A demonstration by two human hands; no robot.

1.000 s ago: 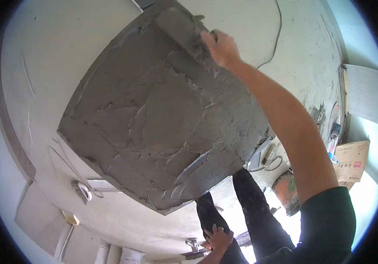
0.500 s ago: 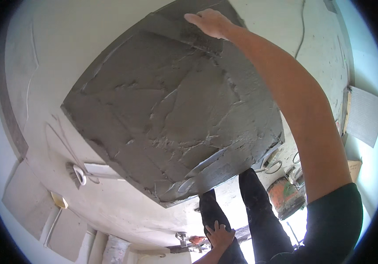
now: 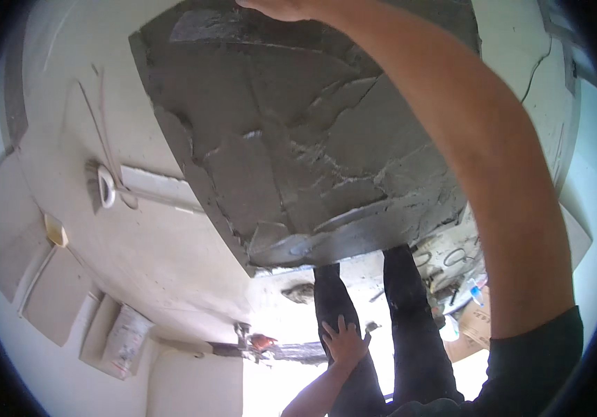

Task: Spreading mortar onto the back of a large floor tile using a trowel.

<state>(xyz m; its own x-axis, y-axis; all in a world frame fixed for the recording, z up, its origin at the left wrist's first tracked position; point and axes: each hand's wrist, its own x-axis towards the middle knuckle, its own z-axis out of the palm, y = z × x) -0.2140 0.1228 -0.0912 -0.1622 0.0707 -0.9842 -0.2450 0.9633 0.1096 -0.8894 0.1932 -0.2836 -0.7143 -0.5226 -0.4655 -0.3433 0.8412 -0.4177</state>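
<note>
A broad, straight-edged patch of wet grey mortar (image 3: 243,174) spreads before my feet, its surface ridged and smeared. My right arm reaches across its right side to the far part. There my right hand (image 3: 281,7) is partly cut off by the top edge, curled low over the mortar; what it grips is hidden. Near it runs a smooth, lighter smear (image 3: 222,28). Down by my body, my left hand (image 3: 345,344) rests with spread fingers on my left leg (image 3: 336,299), holding nothing.
A brush with a white handle (image 3: 106,186) lies left of the mortar beside a pale strip (image 3: 152,179). Farther left are a yellowish scoop-like head (image 3: 55,231) and a whitish sack (image 3: 128,338). Cardboard boxes (image 3: 476,323) and assorted tools sit at the right, past my legs.
The view has shifted, so the floor items at left appear higher. My right hand has moved left and up to the picture's top edge. My left hand stays on my leg.
</note>
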